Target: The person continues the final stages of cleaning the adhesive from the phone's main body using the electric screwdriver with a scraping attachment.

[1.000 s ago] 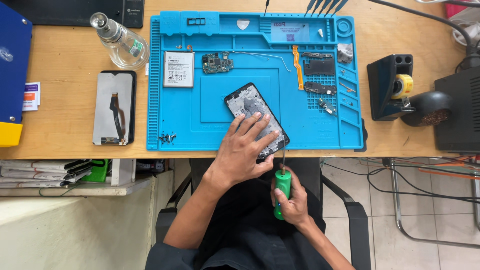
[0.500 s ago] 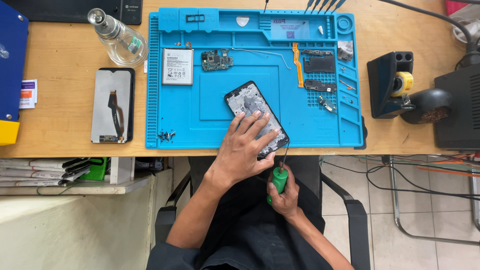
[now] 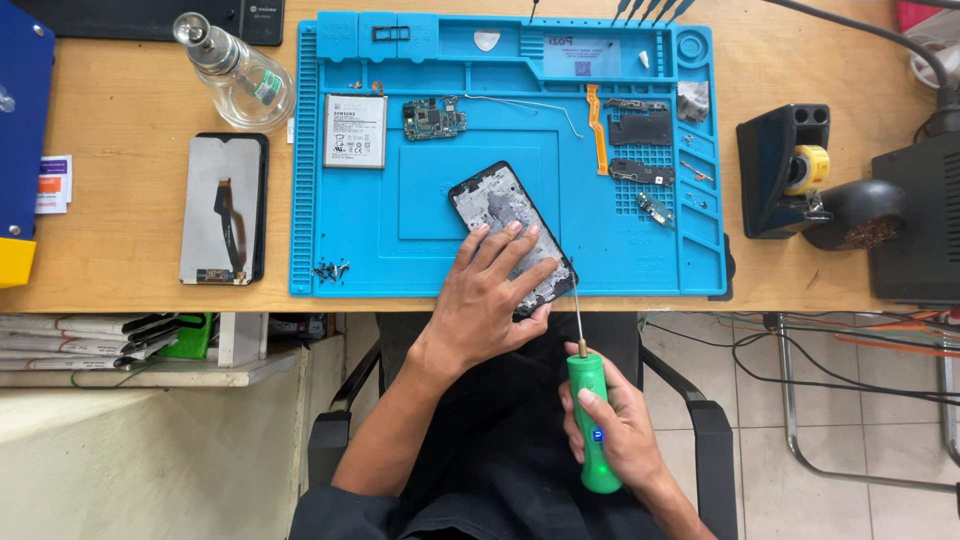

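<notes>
Your left hand (image 3: 490, 300) lies flat, fingers spread, pinning the opened phone (image 3: 510, 235) to the blue mat (image 3: 420, 250) so it cannot slide. Your right hand (image 3: 610, 430), nearer your body, wraps the green screwdriver (image 3: 592, 420), its tip at the phone's lower corner.
</notes>
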